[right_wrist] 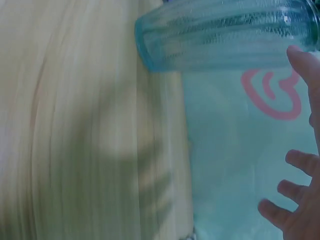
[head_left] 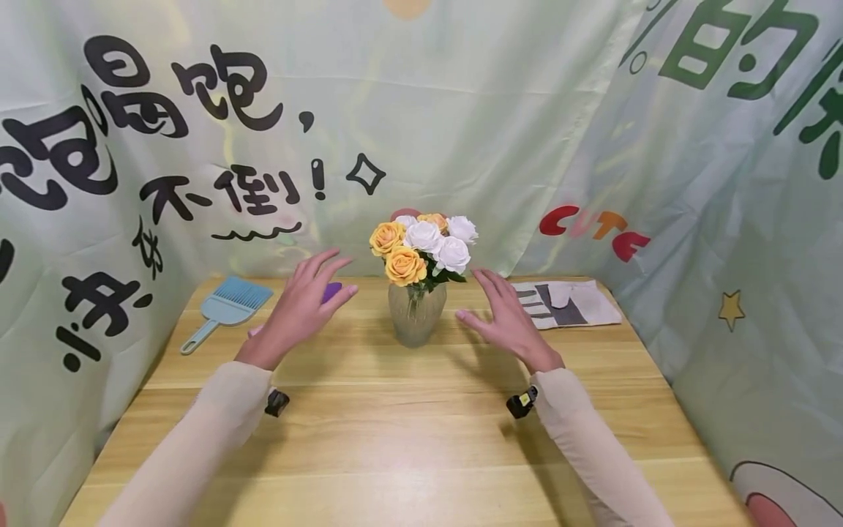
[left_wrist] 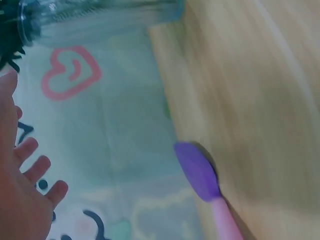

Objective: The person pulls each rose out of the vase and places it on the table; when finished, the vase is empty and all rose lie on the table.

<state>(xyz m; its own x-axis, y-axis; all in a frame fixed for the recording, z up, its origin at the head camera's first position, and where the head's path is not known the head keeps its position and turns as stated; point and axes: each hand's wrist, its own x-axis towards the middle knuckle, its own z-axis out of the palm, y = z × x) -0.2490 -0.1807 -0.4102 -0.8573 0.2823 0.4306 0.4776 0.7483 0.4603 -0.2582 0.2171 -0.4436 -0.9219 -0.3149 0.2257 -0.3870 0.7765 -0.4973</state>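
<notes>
A glass vase stands upright on the wooden table, filled with orange roses and white roses over green leaves. To its left, my left hand is held in the air with fingers spread, apart from the vase. On the other side my right hand is likewise raised, its fingers extended and the thumb pointing toward the vase. Neither hand holds anything. Partly hidden behind the left hand lies a spatula with a purple head and a pink handle.
A blue dustpan-shaped scoop with comb-like teeth lies at the table's back left. A folded grey and white cloth rests at the back right. Printed fabric curtains enclose the wooden table at the back and sides.
</notes>
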